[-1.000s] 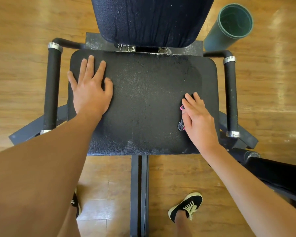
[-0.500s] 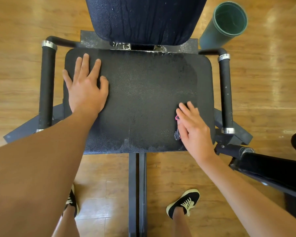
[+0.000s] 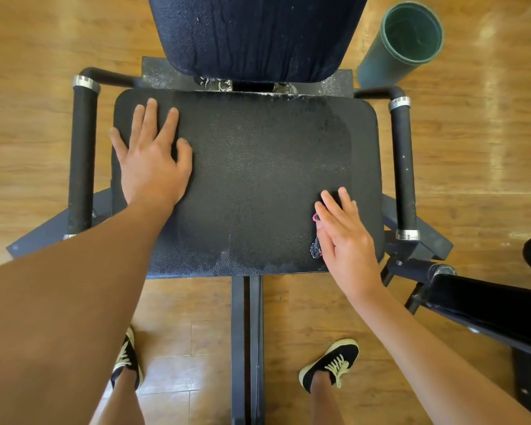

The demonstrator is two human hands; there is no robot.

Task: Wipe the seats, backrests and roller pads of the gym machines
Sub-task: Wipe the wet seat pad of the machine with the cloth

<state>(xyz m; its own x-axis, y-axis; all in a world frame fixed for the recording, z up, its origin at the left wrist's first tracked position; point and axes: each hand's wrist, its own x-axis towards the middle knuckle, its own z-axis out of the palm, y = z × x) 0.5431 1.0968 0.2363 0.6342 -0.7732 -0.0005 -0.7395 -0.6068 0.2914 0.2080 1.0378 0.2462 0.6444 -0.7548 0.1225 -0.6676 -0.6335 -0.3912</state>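
Note:
The black padded seat (image 3: 252,179) of a gym machine lies below me, with the dark backrest (image 3: 252,35) rising behind it. A damp streak runs down the seat's right part and along its near edge. My left hand (image 3: 154,167) rests flat on the left side of the seat, fingers spread. My right hand (image 3: 344,237) presses a dark cloth with pink trim (image 3: 315,250) onto the seat's near right corner with straight fingers. Most of the cloth is hidden under the palm.
Black grip handles flank the seat on the left (image 3: 82,161) and right (image 3: 403,167). A green tube (image 3: 405,38) stands on the wooden floor at the back right. Another black pad (image 3: 488,305) juts in at the right. The frame beam (image 3: 247,348) runs between my feet.
My right hand has slid the cloth along the seat's right side toward the near edge. My left hand has stayed flat in the same place.

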